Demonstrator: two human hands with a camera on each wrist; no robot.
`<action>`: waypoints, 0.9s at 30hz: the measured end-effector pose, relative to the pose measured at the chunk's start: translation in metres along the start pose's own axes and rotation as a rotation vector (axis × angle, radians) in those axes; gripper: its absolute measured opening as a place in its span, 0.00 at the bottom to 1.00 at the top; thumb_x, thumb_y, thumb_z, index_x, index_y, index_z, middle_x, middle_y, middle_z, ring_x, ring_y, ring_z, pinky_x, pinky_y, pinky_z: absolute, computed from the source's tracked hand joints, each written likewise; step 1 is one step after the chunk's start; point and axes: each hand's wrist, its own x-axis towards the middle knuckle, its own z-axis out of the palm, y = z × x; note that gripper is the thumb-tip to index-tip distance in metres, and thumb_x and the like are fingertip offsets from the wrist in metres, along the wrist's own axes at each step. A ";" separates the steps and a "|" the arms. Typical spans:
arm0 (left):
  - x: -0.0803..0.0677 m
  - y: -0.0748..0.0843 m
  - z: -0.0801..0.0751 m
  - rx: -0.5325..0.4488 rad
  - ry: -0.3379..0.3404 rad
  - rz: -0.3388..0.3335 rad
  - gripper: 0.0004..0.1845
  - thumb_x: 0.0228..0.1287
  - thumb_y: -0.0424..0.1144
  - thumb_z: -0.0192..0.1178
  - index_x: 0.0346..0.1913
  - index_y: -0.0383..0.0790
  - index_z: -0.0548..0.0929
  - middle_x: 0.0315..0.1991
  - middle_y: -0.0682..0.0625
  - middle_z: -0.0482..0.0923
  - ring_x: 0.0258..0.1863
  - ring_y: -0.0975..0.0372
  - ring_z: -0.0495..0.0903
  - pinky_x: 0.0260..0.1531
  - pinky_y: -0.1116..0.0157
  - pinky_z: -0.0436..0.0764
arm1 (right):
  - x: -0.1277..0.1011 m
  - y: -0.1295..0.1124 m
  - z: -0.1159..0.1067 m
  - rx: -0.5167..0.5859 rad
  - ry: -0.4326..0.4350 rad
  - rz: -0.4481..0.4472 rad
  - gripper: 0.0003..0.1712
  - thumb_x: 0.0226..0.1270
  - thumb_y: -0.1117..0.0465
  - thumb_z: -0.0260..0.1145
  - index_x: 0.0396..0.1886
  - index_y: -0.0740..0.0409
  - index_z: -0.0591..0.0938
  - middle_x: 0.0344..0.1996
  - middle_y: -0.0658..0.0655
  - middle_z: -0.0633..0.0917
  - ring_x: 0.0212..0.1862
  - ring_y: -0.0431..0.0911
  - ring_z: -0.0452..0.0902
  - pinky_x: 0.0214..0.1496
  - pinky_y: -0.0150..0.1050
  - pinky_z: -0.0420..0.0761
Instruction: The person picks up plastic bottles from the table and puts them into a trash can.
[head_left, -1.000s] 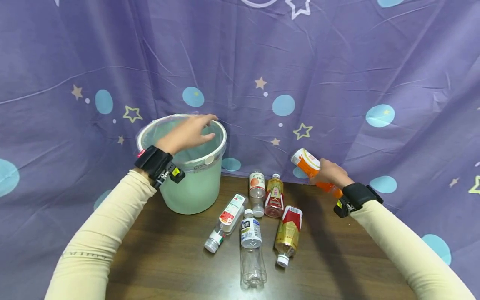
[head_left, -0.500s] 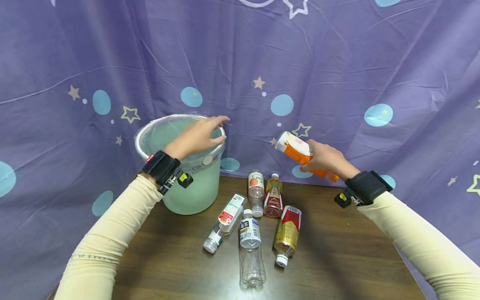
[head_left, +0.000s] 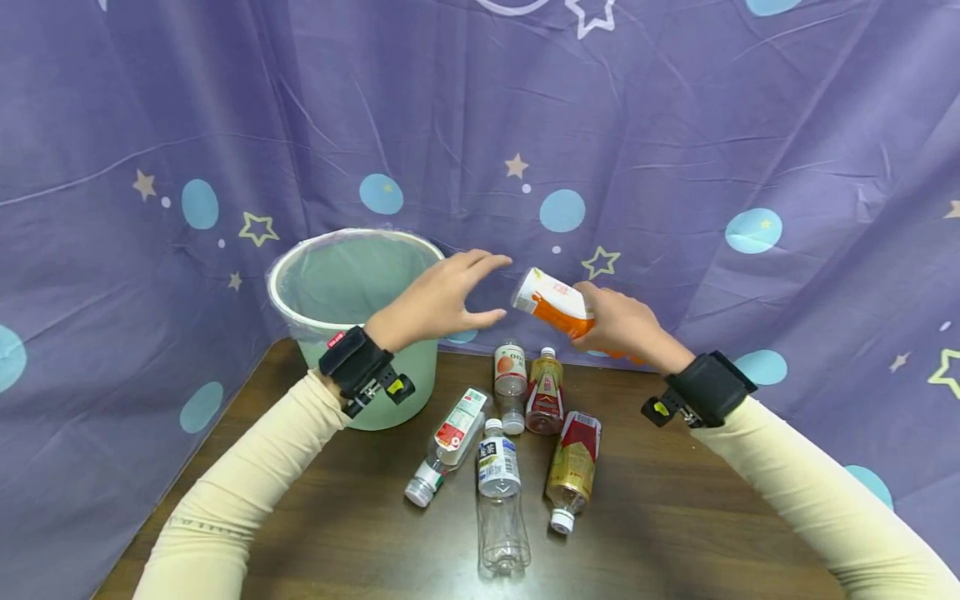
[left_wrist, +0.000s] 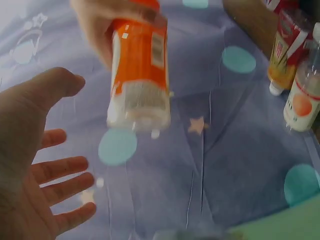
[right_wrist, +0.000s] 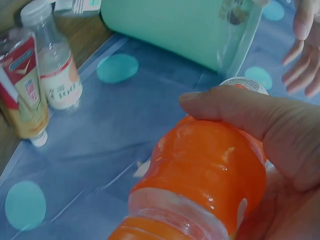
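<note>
My right hand (head_left: 622, 325) grips an orange-and-white bottle (head_left: 553, 301) in the air above the table's back edge, its base pointing left. The same orange bottle (left_wrist: 138, 75) (right_wrist: 200, 180) fills both wrist views. My left hand (head_left: 442, 300) is held open, fingers spread, just left of the bottle's base and apart from it, in front of the pale green bin (head_left: 360, 333). The open left palm (left_wrist: 35, 165) shows below the bottle in the left wrist view.
Several empty bottles lie on the dark wooden table (head_left: 675, 517): a red-and-white one (head_left: 450, 442), a clear one (head_left: 501, 500), a gold one (head_left: 573, 467), and two near the back (head_left: 512, 379) (head_left: 546, 392). A purple star-patterned curtain (head_left: 675, 150) hangs close behind.
My right hand has carried the orange bottle up and to the left. My left hand has left the bin's rim and moved right toward the bottle, fingers spread.
</note>
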 end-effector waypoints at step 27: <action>-0.019 0.037 0.058 0.435 0.000 0.240 0.57 0.46 0.73 0.71 0.73 0.39 0.70 0.60 0.49 0.81 0.57 0.55 0.80 0.62 0.52 0.73 | -0.025 -0.057 0.035 0.086 -0.049 -0.146 0.41 0.47 0.52 0.84 0.59 0.62 0.76 0.42 0.56 0.84 0.38 0.49 0.80 0.39 0.43 0.80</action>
